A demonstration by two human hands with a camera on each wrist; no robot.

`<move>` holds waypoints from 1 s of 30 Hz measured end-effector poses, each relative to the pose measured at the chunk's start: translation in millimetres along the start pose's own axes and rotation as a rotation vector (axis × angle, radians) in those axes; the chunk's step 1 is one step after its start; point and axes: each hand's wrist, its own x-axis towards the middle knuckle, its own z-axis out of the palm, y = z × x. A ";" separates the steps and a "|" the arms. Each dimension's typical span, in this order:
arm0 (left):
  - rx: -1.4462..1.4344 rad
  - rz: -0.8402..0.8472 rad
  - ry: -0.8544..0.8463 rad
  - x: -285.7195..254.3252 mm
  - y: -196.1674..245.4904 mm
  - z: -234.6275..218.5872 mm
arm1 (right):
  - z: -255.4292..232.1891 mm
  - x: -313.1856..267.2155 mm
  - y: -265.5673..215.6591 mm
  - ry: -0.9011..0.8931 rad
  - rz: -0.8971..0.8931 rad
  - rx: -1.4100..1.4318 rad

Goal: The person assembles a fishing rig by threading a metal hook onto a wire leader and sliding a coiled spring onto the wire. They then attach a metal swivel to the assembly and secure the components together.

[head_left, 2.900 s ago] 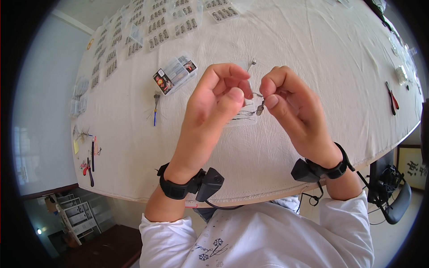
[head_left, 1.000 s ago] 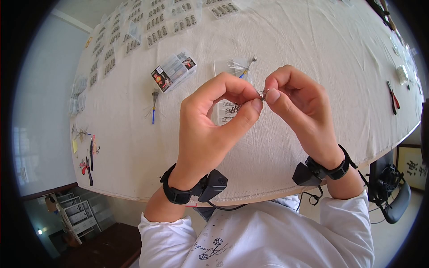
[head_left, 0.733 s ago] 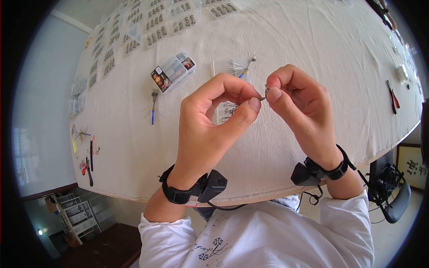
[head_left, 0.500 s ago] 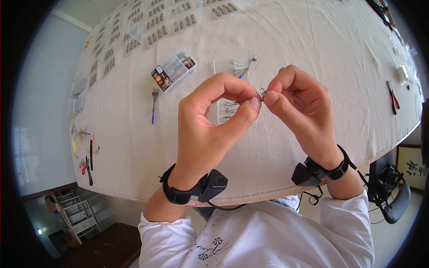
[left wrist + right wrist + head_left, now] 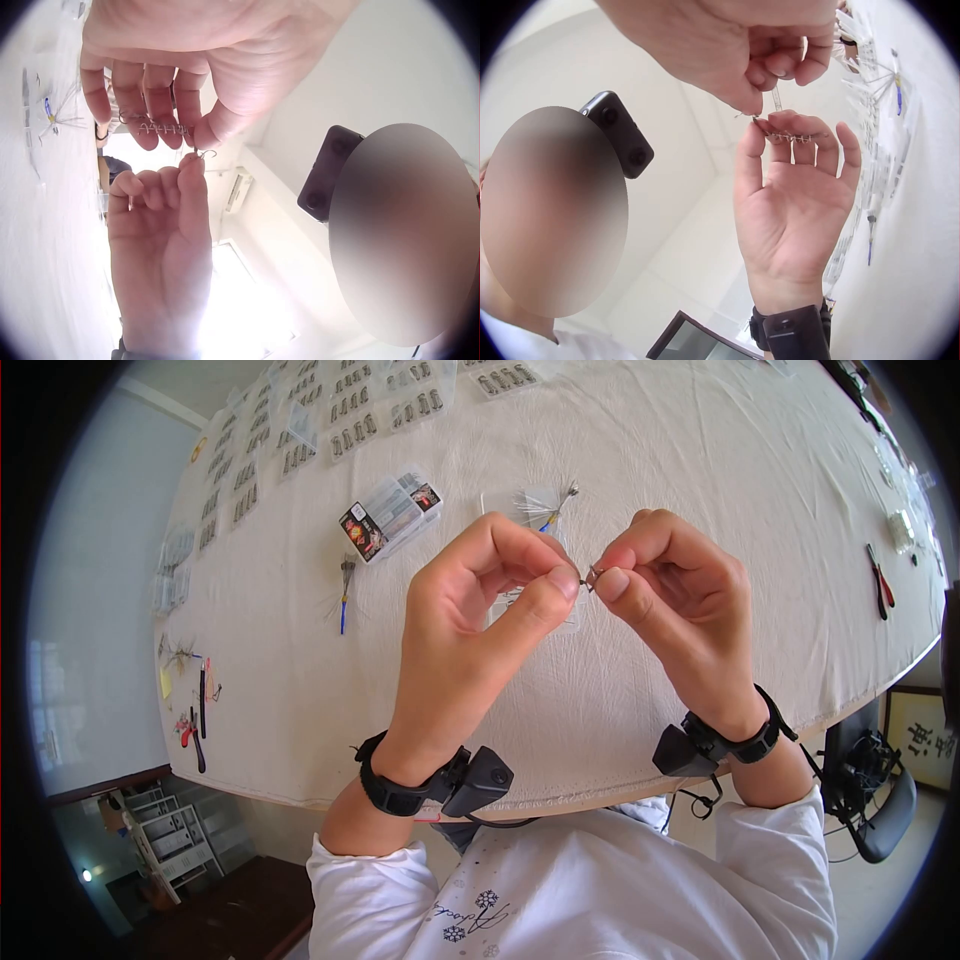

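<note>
Slender metal coil (image 5: 157,128), small curved hook (image 5: 211,153)
Held across the left fingers (image 5: 159,94), with the hook just beyond one end.

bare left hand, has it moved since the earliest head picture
Yes: judged against the clear plastic box with black labels, the bare left hand has its thumb tip farther right in the head view, closer to the right hand.

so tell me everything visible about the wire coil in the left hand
The wire coil is thin, silvery and metal-looking, with a row of open loops along its length. One end is pinched in the left hand's grip; the rest runs roughly straight past the other fingers, and whether it touches them is unclear. It is held up in the air; the head view mostly hides it.
</note>
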 end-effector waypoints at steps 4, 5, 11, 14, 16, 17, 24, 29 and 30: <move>0.024 0.018 0.005 0.1 -0.8 0.9 | 1.5 -1.0 -3.1 0.033 0.077 0.072; 0.033 0.022 -0.012 0.1 -1.0 0.3 | 1.4 -1.1 -3.8 0.036 0.083 0.072; 0.043 0.065 -0.034 1.3 -4.3 -0.3 | 1.5 -0.6 -6.5 0.035 0.102 0.063; -0.007 0.070 0.007 1.9 -4.3 2.9 | 2.0 -1.0 -7.0 0.035 0.121 0.078; 0.002 0.088 0.005 2.0 -5.4 2.6 | 2.0 -1.3 -6.9 0.029 0.124 0.080; 0.000 0.088 0.007 1.9 -5.5 2.4 | 2.2 -1.4 -6.3 0.027 0.118 0.091; 0.049 0.096 -0.012 0.7 -4.4 0.7 | 3.2 -1.4 -2.6 0.022 0.080 0.061; 0.039 0.084 0.003 -0.2 -4.1 1.6 | 3.8 -1.8 -3.0 0.029 0.102 0.082; 0.037 0.082 -0.003 -0.3 -3.8 1.4 | 5.0 -2.2 -4.0 0.040 0.126 0.107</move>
